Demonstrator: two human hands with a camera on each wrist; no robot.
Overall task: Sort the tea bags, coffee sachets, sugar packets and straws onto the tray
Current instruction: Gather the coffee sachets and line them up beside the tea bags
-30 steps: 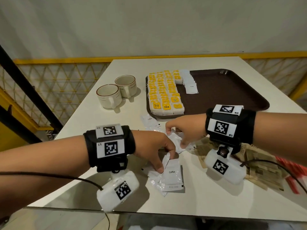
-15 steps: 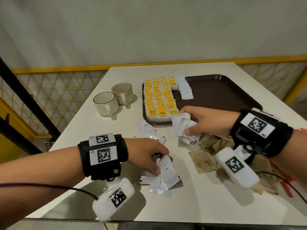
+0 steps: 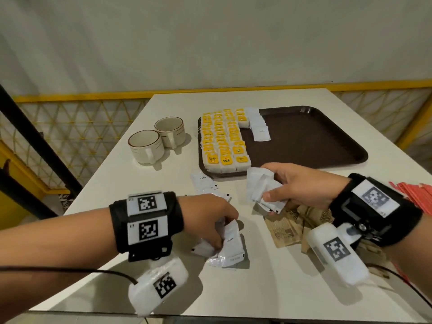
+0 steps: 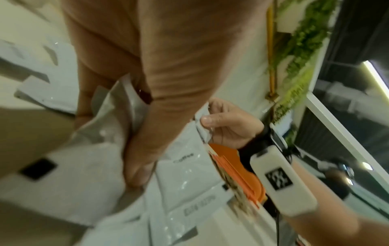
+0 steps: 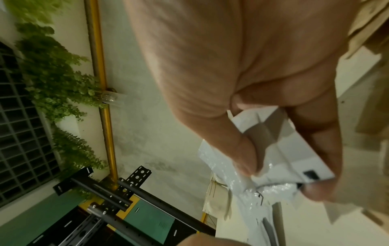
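Note:
My right hand (image 3: 275, 195) grips a bunch of white coffee sachets (image 3: 260, 185) just off the near edge of the brown tray (image 3: 327, 141); the right wrist view shows thumb and fingers pinching the bunch (image 5: 280, 149). My left hand (image 3: 219, 232) pinches white coffee sachets (image 3: 231, 246) on the table near the front; its thumb (image 4: 143, 166) presses one marked "Coffee" (image 4: 185, 168). Rows of yellow-tagged tea bags (image 3: 222, 139) fill the tray's left side, with a short row of coffee sachets (image 3: 259, 127) beside them.
Two cream cups (image 3: 159, 139) stand left of the tray. One coffee sachet (image 3: 203, 182) lies loose by the tray's near corner. Brown sugar packets (image 3: 287, 228) lie under my right wrist, and red straws (image 3: 418, 197) lie at the right edge.
My right hand lifted a bunch of sachets off the table and carried it up toward the tray's near edge. My left hand stayed on the front pile, raising one sachet on edge.

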